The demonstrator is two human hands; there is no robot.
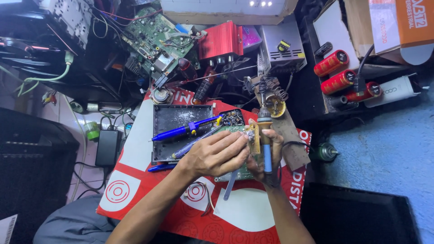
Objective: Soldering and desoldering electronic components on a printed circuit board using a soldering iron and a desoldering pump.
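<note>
My left hand (214,154) reaches in from the lower left, and its fingertips pinch a small brown circuit board (254,141) held upright. My right hand (270,156) is wrapped around the blue handle of a soldering iron (266,156), whose orange collar and tip point away from me, close beside the brown board. Both hands hover over a green circuit board (235,124) lying in a dark plastic case (181,118). The spot where the tip meets the board is hidden by my fingers.
A blue desoldering pump (185,131) lies across the case, metal tweezers (229,187) on the red-and-white mat (244,217). A coiled iron stand (272,88), red capacitors (332,63), a red finned box (221,40) and another green board (158,36) crowd the back.
</note>
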